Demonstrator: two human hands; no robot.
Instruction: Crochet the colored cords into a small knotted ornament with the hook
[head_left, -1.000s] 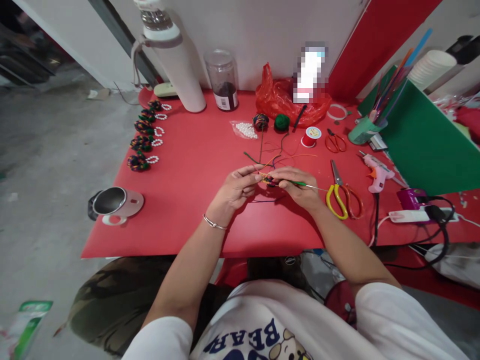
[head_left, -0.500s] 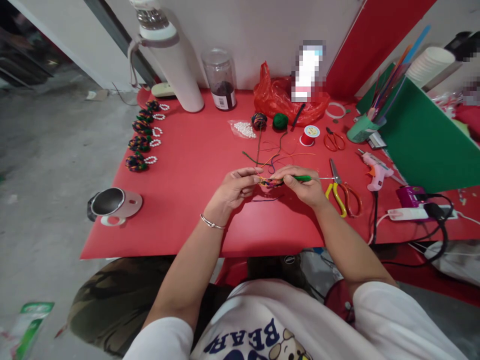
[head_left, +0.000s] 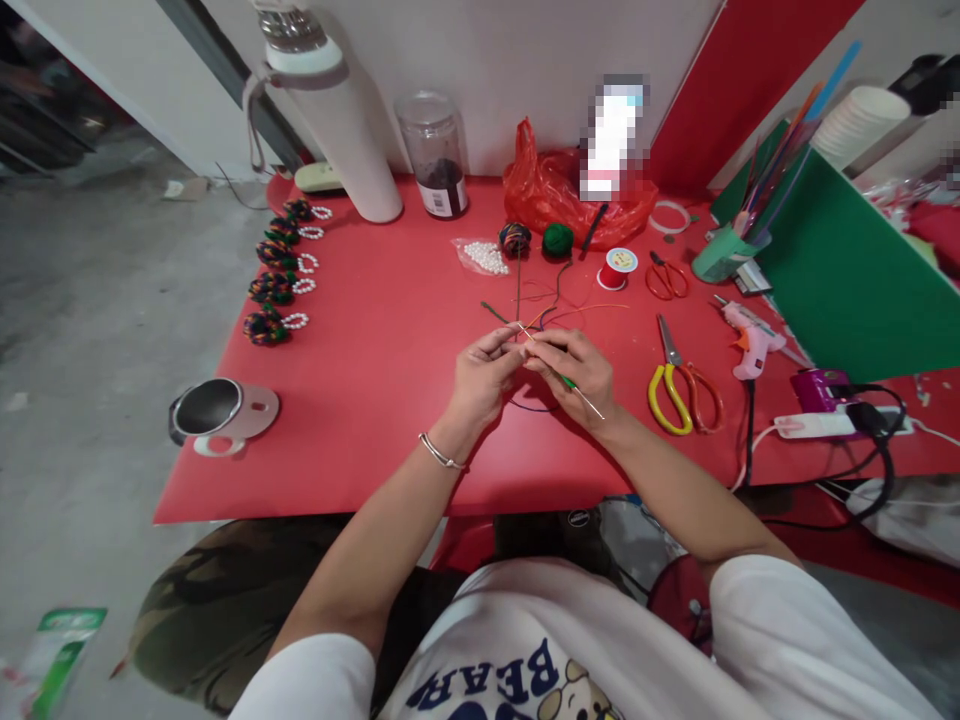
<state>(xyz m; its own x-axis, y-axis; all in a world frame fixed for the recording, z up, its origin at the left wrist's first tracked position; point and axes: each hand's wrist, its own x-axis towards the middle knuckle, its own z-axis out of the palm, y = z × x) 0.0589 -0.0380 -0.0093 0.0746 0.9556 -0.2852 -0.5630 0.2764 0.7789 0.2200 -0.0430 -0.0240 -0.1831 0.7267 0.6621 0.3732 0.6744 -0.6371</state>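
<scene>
Both my hands meet over the middle of the red table [head_left: 360,400]. My right hand [head_left: 581,372] is closed around a thin crochet hook [head_left: 570,383] with a green grip, slanted from upper left to lower right. My left hand [head_left: 480,375] pinches the coloured threads [head_left: 547,312] beside the hook's tip; the small knotted piece between the fingers is mostly hidden. The threads run away from my hands to a multicoloured yarn ball [head_left: 514,238] and a green yarn ball [head_left: 558,240].
Several finished yarn-and-pearl pieces [head_left: 271,288] line the table's left edge. A metal cup [head_left: 208,408] sits front left. Yellow-handled scissors [head_left: 673,385], a glue gun [head_left: 750,340], a red thread spool [head_left: 619,268], loose pearls [head_left: 484,257], a jar [head_left: 431,155] and a white bottle [head_left: 341,130] surround the hands.
The hook swung from lying nearly level, pointing right, to a steep slant with its tip up by my left fingers. Both hands drew slightly closer together.
</scene>
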